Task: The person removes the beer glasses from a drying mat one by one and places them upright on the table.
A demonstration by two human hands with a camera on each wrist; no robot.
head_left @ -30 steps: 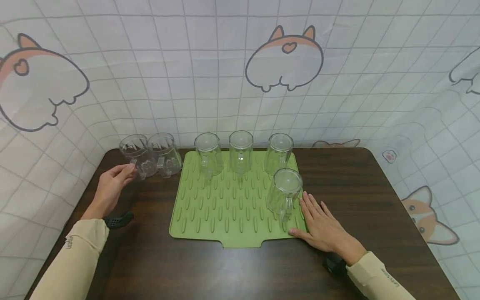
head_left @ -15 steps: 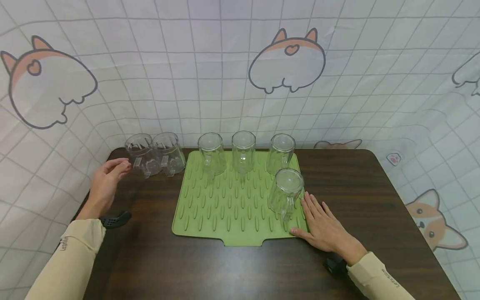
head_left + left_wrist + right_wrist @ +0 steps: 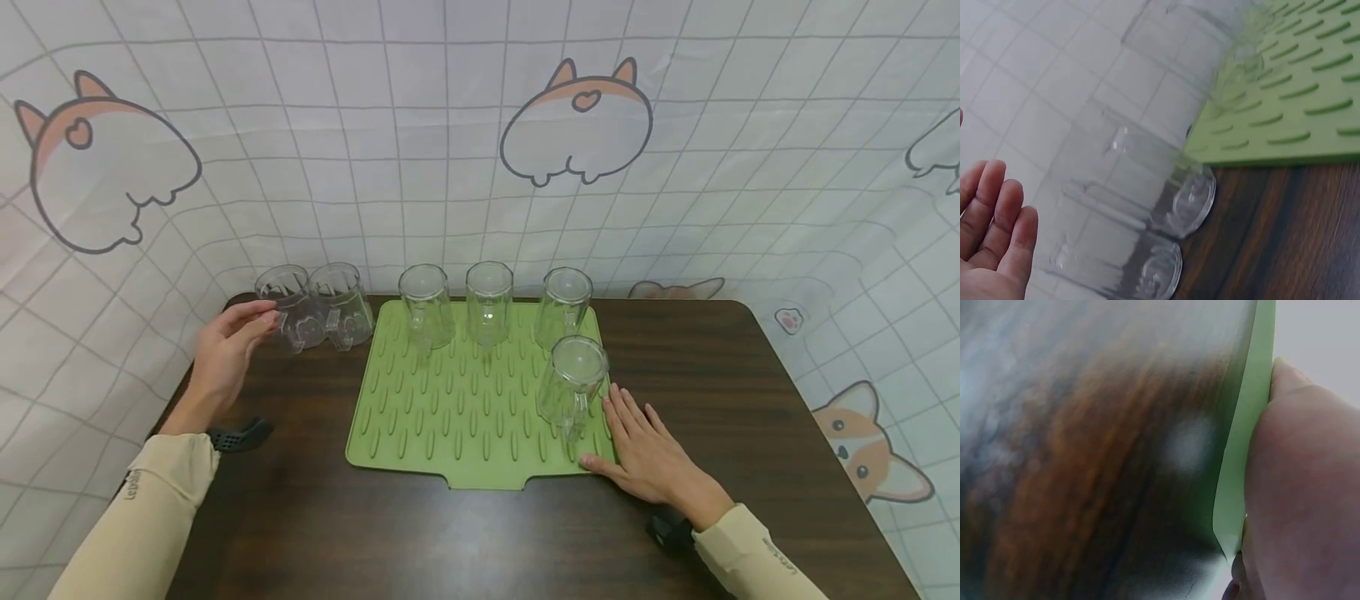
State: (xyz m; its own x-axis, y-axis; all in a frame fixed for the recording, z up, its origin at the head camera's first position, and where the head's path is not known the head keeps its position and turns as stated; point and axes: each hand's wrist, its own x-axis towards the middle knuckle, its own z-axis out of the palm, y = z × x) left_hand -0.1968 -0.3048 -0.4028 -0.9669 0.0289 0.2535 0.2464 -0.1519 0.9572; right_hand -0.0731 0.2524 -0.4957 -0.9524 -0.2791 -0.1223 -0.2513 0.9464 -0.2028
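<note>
My left hand (image 3: 225, 354) is beside the leftmost clear glass mug (image 3: 302, 323), fingertips close to its handle in the head view. In the left wrist view the loosely bent fingers (image 3: 1007, 209) hold nothing and stand apart from that mug (image 3: 1163, 275). A second glass mug (image 3: 351, 321) stands right next to the first on the dark wood table. Flat on the right edge of the green ridged mat (image 3: 442, 425) lies my right hand (image 3: 648, 454), fingers straight. Its fingertips are near the front glass mug (image 3: 558, 396), whose handle points toward me.
Along the mat's back edge stand a left mug (image 3: 431, 317), a middle mug (image 3: 489, 312) and a right mug (image 3: 558, 317), all clear glass. A white grid-patterned curtain (image 3: 450, 167) with dog drawings encloses the back and sides of the wood table (image 3: 300, 517).
My left hand first drew back from the leftmost mug's handle, then came in again toward its side. The right hand has stayed on the mat. The head view has shifted slightly.
</note>
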